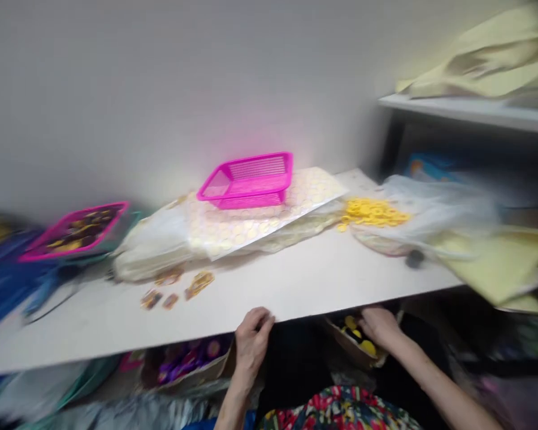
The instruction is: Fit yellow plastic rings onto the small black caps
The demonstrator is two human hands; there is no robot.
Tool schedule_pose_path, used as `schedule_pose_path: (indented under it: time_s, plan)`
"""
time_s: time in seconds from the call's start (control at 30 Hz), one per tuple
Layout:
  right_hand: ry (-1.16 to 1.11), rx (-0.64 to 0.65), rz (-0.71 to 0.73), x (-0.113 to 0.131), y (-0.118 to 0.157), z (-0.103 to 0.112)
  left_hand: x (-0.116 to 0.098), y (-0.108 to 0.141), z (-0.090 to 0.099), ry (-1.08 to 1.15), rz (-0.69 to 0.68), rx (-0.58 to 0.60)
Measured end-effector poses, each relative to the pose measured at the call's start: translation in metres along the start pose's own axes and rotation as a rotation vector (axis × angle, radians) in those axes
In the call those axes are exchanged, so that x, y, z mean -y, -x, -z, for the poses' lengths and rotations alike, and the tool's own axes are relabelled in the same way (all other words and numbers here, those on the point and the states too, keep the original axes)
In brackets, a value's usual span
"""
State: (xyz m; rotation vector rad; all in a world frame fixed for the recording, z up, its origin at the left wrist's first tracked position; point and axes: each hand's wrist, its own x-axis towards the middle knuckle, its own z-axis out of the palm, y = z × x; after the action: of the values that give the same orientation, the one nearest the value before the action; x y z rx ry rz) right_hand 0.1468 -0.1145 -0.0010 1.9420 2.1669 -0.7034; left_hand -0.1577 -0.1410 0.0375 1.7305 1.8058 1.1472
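My left hand (253, 337) rests at the front edge of the white table (296, 289), its fingers curled and pressed against the thumb. Whatever lies between them, if anything, is too blurred to make out. Below the table edge my right hand (380, 325) reaches into a cardboard box (358, 352) holding yellow and black round pieces (367, 346). The fingertips of that hand are hidden in the box. Several small orange-brown pieces in clear wrapping (199, 284) lie on the table, to the left and beyond my left hand.
A pink basket (251, 200) stands on a sheet of round stickers (309, 191) over plastic bags. Yellow rings (374, 212) lie to the right, beside a clear bag (443, 209). At left is a filled pink tray (87, 230); a box of purple pieces (192, 364) sits below.
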Motion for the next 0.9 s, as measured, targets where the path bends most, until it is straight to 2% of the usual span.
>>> schedule_pose_path:
  time_s: [0.03, 0.1, 0.17, 0.23, 0.3, 0.4, 0.47, 0.57, 0.67, 0.77, 0.9]
  plan:
    - [-0.023, 0.002, 0.044, 0.001, 0.005, 0.003, 0.0, -0.004, -0.004, 0.028, -0.004, -0.002]
    - [-0.079, -0.085, 0.164, 0.0, 0.015, 0.006, -0.003, -0.016, -0.016, 0.086, -0.023, 0.021]
    - [-0.148, -0.204, 0.285, -0.005, 0.026, 0.006, -0.011, -0.033, -0.03, 0.121, -0.063, 0.066]
    - [-0.245, -0.365, 0.334, -0.011, 0.036, 0.006, -0.025, -0.05, -0.044, 0.124, -0.125, 0.138]
    - [-0.354, -0.611, 0.287, -0.019, 0.043, 0.01, -0.044, -0.065, -0.059, 0.112, -0.201, 0.219]
    - [-0.437, -1.075, 0.053, -0.034, 0.038, 0.031, -0.075, -0.077, -0.085, 0.106, -0.314, 0.355]
    - [-0.427, -1.238, -0.133, -0.048, 0.026, 0.051, -0.096, -0.077, -0.105, 0.124, -0.364, 0.464]
    - [-0.394, -1.227, -0.293, -0.067, 0.003, 0.073, -0.126, -0.07, -0.134, 0.17, -0.39, 0.585]
    - [-0.338, -1.124, -0.338, -0.078, -0.014, 0.079, -0.144, -0.058, -0.154, 0.227, -0.358, 0.629]
    - [-0.31, -1.1, -0.295, -0.085, -0.022, 0.071, -0.148, -0.049, -0.165, 0.293, -0.277, 0.635]
    - [-0.378, -1.181, -0.15, -0.094, -0.023, 0.062, -0.144, -0.045, -0.178, 0.33, -0.146, 0.611]
